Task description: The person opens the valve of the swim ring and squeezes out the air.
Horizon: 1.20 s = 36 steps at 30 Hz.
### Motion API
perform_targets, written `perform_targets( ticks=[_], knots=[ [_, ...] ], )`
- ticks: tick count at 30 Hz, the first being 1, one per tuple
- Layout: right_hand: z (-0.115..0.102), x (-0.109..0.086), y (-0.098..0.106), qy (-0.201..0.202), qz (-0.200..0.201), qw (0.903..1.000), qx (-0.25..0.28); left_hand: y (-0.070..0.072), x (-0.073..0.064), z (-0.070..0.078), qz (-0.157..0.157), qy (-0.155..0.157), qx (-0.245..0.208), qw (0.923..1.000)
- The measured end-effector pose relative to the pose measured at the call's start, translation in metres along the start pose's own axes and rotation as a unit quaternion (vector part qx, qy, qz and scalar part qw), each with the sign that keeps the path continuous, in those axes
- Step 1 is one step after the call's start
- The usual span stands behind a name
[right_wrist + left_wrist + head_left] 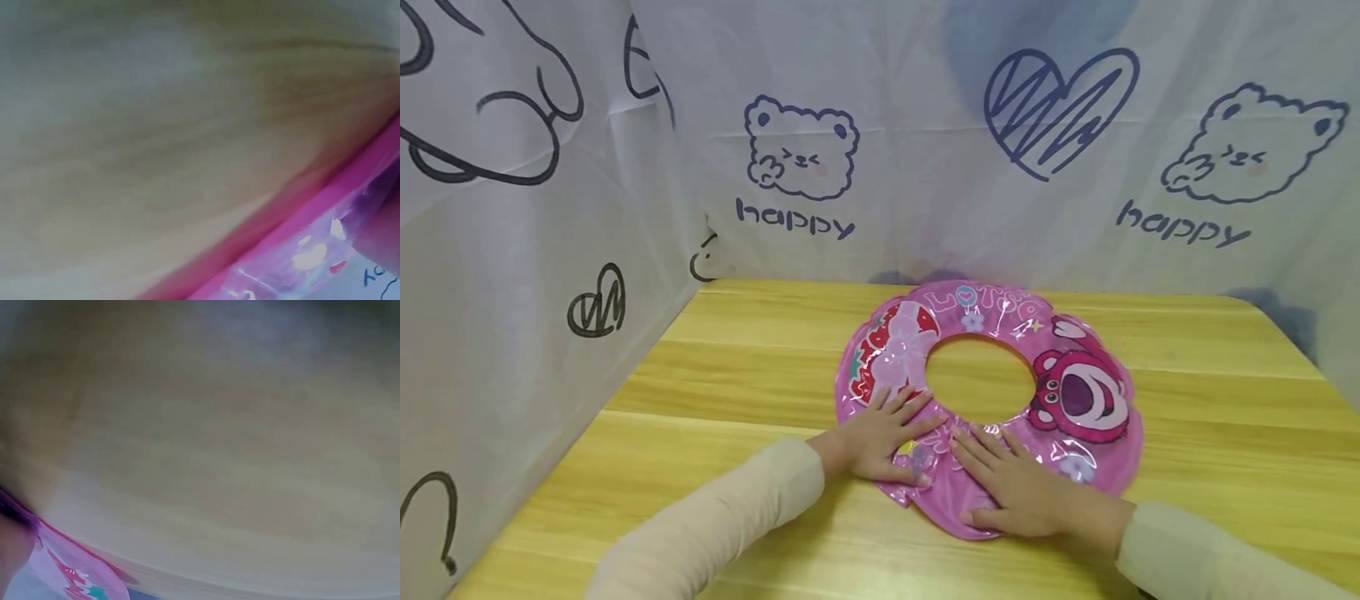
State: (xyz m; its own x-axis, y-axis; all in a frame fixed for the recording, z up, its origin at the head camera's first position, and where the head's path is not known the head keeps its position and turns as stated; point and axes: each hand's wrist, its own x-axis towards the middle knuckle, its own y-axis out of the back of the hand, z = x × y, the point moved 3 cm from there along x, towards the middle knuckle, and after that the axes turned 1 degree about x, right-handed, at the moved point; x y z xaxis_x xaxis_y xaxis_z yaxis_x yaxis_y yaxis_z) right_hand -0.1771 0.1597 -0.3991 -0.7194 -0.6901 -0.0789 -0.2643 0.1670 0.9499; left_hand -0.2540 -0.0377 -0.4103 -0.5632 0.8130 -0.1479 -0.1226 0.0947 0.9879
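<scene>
A pink inflatable swim ring point(981, 307) with a bear face, strawberries and LOTSO lettering lies flat on the wooden table. My left hand point(883, 437) rests on its near left part with fingers spread. Just to the right, my right hand point(1018, 483) lies on the near part, its fingers straight and pointing up and left. The fingertips of both hands come close together below the ring's hole. In the left wrist view, a corner of the swim ring point(78, 569) shows at lower left. The right wrist view catches its shiny pink edge point(275, 250) at lower right.
The light wooden table point(737, 350) extends around the ring on all sides. A white cloth point(925, 167) printed with bears, hearts and "happy" hangs behind the table's far edge. Another cloth side point(550, 267) stands along the left edge.
</scene>
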Motion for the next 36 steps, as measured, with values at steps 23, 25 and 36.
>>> perform_targets(
  ticks=[23, 25, 36],
  knots=[
    [0.061, -0.036, 0.009, 0.047, 0.077, 0.9951, -0.039, -0.006, -0.023, 0.021, 0.003, -0.013, -0.011, 0.9998],
    [0.061, -0.036, 0.008, 0.052, 0.082, 0.9943, -0.045, -0.007, -0.023, 0.02, 0.002, -0.01, -0.011, 0.9999],
    [0.061, -0.032, 0.016, 0.007, 0.056, 0.9976, 0.039, 0.007, -0.023, 0.011, 0.022, -0.008, -0.069, 0.9974]
  ],
)
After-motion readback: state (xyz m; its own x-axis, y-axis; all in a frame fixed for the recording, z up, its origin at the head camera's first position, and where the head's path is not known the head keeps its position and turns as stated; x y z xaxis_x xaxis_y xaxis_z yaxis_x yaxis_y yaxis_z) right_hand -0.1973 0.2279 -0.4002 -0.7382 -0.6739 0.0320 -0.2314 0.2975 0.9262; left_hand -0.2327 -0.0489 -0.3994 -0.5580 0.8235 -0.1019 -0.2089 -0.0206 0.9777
